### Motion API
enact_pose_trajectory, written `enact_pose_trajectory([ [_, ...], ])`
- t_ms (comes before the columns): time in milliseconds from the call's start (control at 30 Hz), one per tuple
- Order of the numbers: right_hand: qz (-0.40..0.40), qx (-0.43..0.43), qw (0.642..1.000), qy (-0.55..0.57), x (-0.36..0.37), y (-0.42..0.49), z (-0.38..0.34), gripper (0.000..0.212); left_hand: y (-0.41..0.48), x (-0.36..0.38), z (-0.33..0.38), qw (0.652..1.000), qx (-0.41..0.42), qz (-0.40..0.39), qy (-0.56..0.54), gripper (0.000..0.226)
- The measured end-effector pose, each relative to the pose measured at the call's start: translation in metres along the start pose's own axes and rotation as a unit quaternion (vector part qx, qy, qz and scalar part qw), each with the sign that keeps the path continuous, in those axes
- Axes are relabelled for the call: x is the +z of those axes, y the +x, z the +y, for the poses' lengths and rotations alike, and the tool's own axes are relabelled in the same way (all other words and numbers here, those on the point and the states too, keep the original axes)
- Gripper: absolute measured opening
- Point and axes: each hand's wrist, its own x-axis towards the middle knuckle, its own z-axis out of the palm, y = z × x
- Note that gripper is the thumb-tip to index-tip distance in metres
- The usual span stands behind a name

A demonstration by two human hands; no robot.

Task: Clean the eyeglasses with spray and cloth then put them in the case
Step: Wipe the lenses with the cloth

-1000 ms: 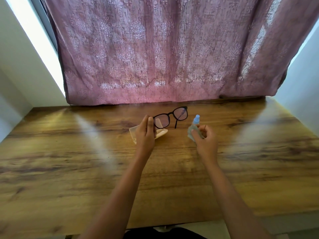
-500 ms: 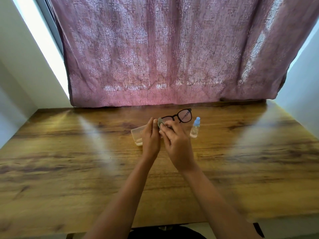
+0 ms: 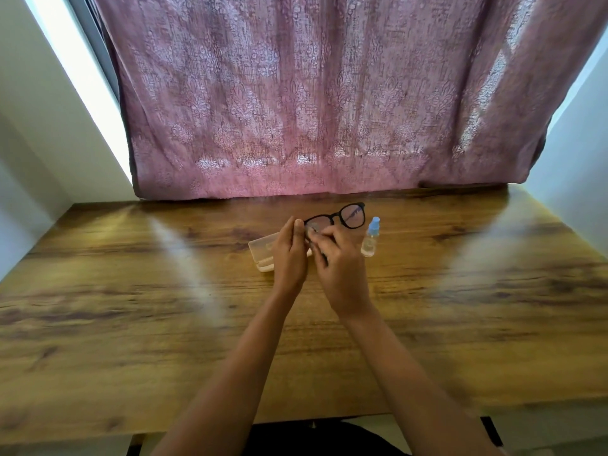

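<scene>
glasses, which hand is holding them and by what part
The left hand pinches the eyeglasses by the frame's left end; the right hand presses a small cloth onto the lens there.

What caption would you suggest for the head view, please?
Left hand holds black eyeglasses by a clear case; right hand presses a cloth to one lens, spray bottle alongside.

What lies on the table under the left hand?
A pale translucent case; only its left end shows. The left hand covers the rest, so its contents cannot be seen.
</scene>
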Motion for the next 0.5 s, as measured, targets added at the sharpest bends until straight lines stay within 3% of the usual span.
enact_pose_trajectory([
  [167,0.028,0.057,0.998,-0.013,-0.009,0.002,0.022,0.017,-0.004,-0.004,-0.005,1.000,-0.001,-0.027,-0.012,0.034],
  [500,0.040,0.033,0.999,-0.002,-0.011,0.003,0.009,0.013,-0.002,-0.003,-0.001,0.999,0.003,-0.036,-0.012,0.032],
])
